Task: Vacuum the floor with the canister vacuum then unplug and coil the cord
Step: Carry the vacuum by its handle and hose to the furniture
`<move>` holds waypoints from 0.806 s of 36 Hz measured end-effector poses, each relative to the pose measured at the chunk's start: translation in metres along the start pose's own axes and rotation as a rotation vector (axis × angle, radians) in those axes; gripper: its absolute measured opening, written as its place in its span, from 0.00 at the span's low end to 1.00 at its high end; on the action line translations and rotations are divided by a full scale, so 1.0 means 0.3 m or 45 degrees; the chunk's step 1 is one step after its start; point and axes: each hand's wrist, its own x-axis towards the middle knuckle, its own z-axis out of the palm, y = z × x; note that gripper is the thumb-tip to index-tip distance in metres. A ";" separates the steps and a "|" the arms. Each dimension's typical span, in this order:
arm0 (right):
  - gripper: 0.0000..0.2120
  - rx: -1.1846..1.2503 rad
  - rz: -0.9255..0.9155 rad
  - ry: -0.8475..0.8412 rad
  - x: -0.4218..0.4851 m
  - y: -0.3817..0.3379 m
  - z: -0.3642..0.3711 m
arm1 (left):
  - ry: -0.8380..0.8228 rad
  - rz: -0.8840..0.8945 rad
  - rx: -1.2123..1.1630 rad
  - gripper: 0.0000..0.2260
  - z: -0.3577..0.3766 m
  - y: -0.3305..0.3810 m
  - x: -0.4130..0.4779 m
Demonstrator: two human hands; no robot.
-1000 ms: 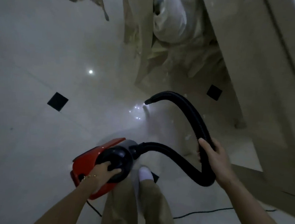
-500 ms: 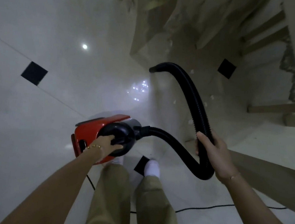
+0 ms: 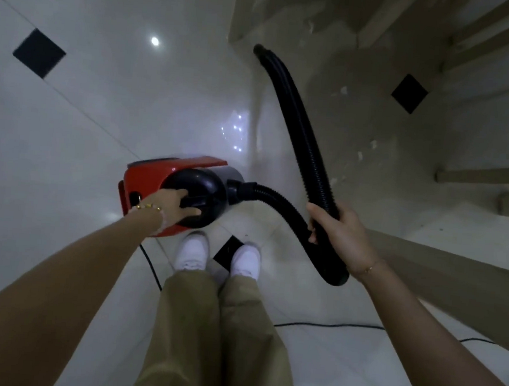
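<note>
- Fingers [image 3: 317, 213] of your right hand [image 3: 342, 239] are closed around the black hose [image 3: 309, 154], just above the low bend where it loops back to the machine.
- Your left hand [image 3: 170, 206] has its fingers wrapped on the black handle of the red canister vacuum [image 3: 157, 179], which you carry in front of your shoes [image 3: 192, 253].
- From the right hand the hose runs long and almost straight toward 11 o'clock; its open nozzle [image 3: 260, 50] ends near the corner of a pale furniture base [image 3: 252, 13]. I judge the next sweep turns on this axis: the right hand steers it, being the nearer one to the nozzle.
- Small pale crumbs [image 3: 343, 90] lie on the floor [image 3: 85, 118] at 1 o'clock from the nozzle, so vacuuming seems not finished.
- Glossy white tiles with black square insets make the floor; it reflects lamps strongly. Wooden chair legs [image 3: 486, 176] stand at 2 o'clock.
- Behind your feet the black cord [image 3: 328, 325] lies across the floor, not yet coiled; the plug is out of view. Take care not to step on it.
</note>
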 end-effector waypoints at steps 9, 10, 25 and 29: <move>0.09 0.026 0.039 0.013 0.004 0.024 0.051 | 0.213 -0.022 0.043 0.22 -0.018 0.005 -0.025; 0.09 0.020 0.034 0.009 0.007 0.018 0.053 | 0.222 -0.022 0.041 0.22 -0.015 0.001 -0.029; 0.07 -0.266 -0.004 -0.032 0.057 -0.048 0.196 | 0.801 -0.286 -0.674 0.26 0.147 -0.187 -0.147; 0.09 -0.343 -0.007 0.035 0.056 -0.037 0.248 | 0.590 -0.338 -0.952 0.30 0.217 -0.279 -0.155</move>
